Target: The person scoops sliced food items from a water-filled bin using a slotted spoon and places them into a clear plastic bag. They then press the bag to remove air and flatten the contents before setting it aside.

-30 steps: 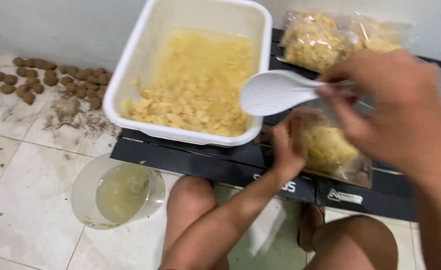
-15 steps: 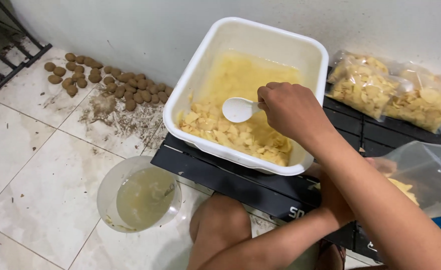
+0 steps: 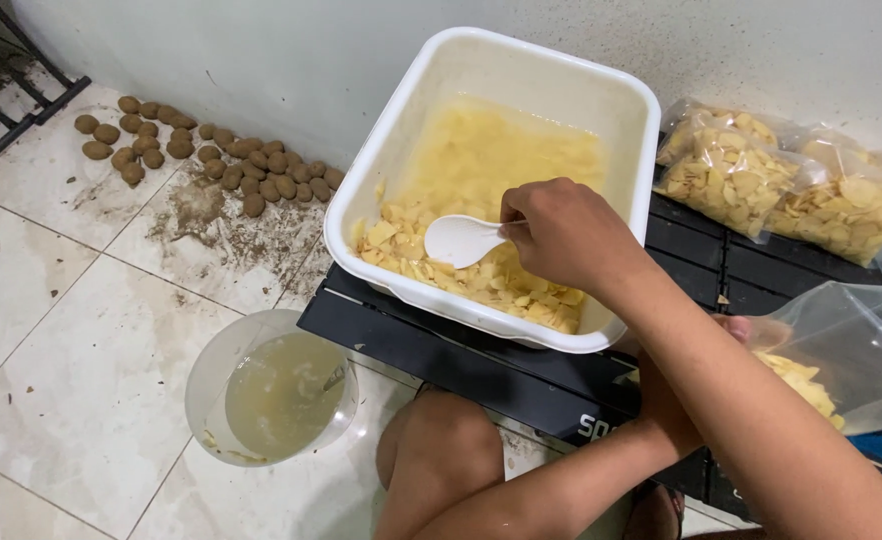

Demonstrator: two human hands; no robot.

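My right hand (image 3: 561,235) grips the handle of a white plastic scoop (image 3: 461,240), whose bowl rests on the pile of pale yellow sliced chips (image 3: 501,285) at the near end of a white rectangular tub (image 3: 361,215). Off to the right, my left hand (image 3: 736,327) holds open the mouth of a clear plastic bag (image 3: 841,350) partly filled with chips. My right forearm hides most of that hand. The tub stands tilted on a black slatted crate (image 3: 441,350).
Two filled clear bags of chips (image 3: 731,175) (image 3: 851,205) lie on the crate by the wall. A clear bowl of cloudy liquid (image 3: 271,395) stands on the tiled floor beside my knee (image 3: 441,450). Several brown round tubers (image 3: 211,155) and dirt lie by the wall.
My right hand carried the scoop from above the bag down into the tub and set it on the chips. The bag moved off to the right in the view.
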